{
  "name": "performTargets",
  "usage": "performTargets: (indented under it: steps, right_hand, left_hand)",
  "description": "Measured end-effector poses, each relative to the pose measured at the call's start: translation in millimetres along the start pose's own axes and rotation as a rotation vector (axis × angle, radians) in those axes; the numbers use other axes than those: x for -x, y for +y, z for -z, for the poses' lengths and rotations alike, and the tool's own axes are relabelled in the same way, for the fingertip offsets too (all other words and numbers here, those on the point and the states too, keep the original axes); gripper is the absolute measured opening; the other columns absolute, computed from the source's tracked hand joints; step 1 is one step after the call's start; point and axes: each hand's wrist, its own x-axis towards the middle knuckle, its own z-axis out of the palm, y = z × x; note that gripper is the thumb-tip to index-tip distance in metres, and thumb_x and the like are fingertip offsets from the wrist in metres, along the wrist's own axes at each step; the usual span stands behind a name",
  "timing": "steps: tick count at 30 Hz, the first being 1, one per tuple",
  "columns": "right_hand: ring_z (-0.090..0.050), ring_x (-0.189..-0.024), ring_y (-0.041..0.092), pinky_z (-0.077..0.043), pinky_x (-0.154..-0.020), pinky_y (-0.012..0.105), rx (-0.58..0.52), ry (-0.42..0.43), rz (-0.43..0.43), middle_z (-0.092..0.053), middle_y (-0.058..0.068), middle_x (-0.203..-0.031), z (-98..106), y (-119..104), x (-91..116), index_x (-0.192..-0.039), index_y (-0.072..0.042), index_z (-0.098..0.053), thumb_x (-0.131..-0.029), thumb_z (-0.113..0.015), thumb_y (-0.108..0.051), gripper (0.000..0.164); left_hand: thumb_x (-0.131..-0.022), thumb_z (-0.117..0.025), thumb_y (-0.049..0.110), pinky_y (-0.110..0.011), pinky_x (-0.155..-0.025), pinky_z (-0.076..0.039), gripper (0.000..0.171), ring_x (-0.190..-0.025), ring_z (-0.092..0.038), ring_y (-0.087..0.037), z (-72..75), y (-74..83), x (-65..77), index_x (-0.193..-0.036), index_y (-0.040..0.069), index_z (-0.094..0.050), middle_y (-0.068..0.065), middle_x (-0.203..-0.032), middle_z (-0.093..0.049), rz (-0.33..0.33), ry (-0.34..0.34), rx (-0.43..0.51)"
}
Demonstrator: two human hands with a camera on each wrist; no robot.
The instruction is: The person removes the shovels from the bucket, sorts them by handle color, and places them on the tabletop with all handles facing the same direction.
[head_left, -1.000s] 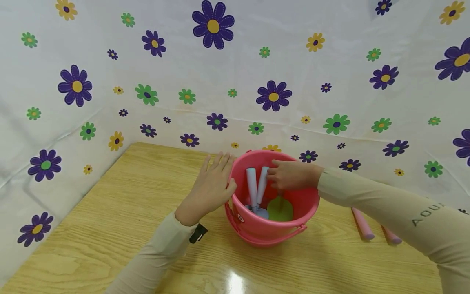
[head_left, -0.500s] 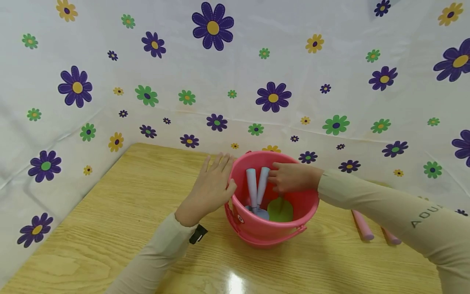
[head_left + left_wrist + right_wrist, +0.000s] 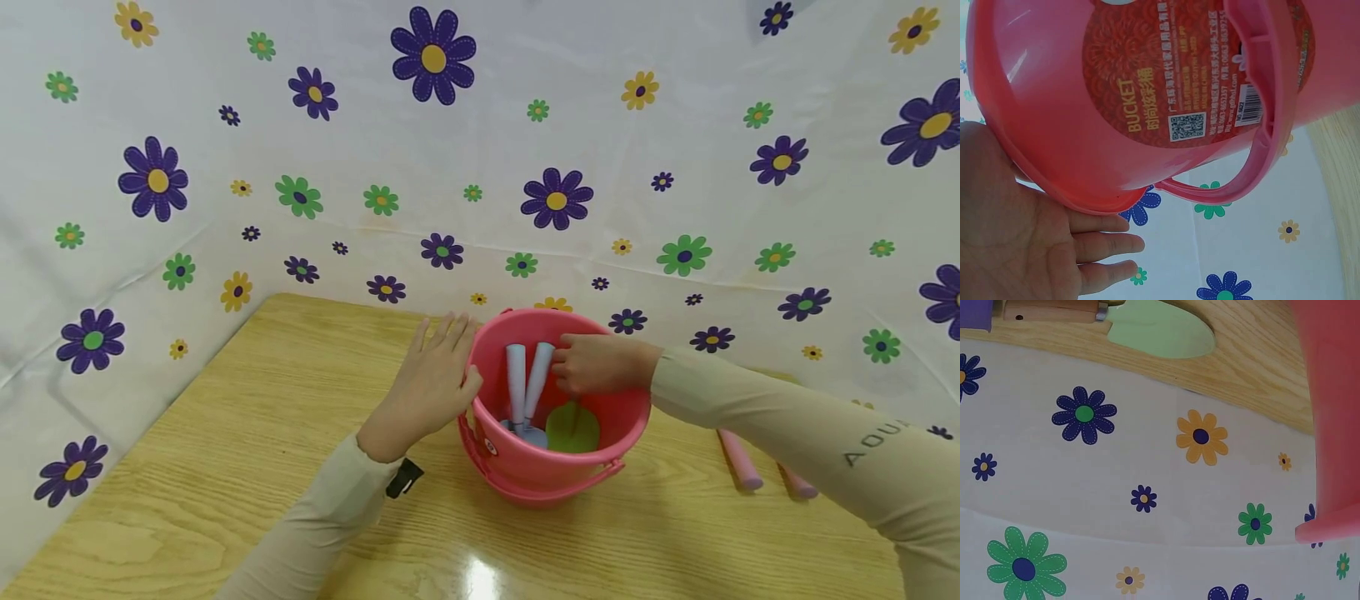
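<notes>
A pink bucket (image 3: 540, 479) stands on the wooden table. The fingers of my left hand (image 3: 427, 379) lie straight and spread against its left rim; in the left wrist view the palm shows beside the rim. My right hand (image 3: 596, 364) reaches inside with curled fingers, around the hidden upper part of a green-bladed hand trowel (image 3: 572, 429). The trowel's blade points down toward the bucket's bottom. Left of that hand, two tools with pale blue handles (image 3: 517, 383) lean in the bucket, handles up. The right wrist view does not show my right hand.
Two pink handles (image 3: 741, 461) lie on the table, partly under my right forearm. Another trowel (image 3: 1163, 331), pale green with a wooden handle, lies near the back edge beside a purple piece (image 3: 974, 315). The bucket's bail (image 3: 577, 487) hangs at its front. Flowered cloth (image 3: 315, 150) hangs behind.
My right hand has shifted slightly to the right inside the bucket, and the pale blue handles lean a little further right. The left hand has stayed at the rim.
</notes>
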Motion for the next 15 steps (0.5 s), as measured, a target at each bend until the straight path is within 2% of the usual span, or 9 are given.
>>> performTargets:
  steps: [8, 15]
  right_hand:
    - [-0.062, -0.093, 0.014, -0.047, -0.079, 0.028, -0.001, 0.018, -0.019, -0.071, -0.002, -0.1, 4.1, 4.1, 5.9, -0.103, -0.022, -0.069, -0.069, -0.08, -0.039, 0.039]
    - [-0.061, -0.094, 0.015, -0.047, -0.081, 0.028, 0.036, 0.009, -0.039, -0.07, -0.002, -0.1, 13.7, 9.6, 12.7, -0.102, -0.021, -0.067, -0.072, -0.079, -0.035, 0.035]
  left_hand:
    - [-0.092, -0.042, 0.027, -0.054, -0.118, -0.006, 0.061, -0.145, -0.018, -0.033, -0.1, 0.0, 0.1, -0.147, 0.004, -0.028, -0.014, -0.154, -0.027, 0.001, 0.002, 0.002]
    - [-0.093, -0.041, 0.028, -0.054, -0.118, -0.005, 0.062, -0.145, -0.017, -0.033, -0.9, -0.5, -0.2, -0.148, 0.004, -0.027, -0.014, -0.155, -0.026, 0.002, -0.005, 0.001]
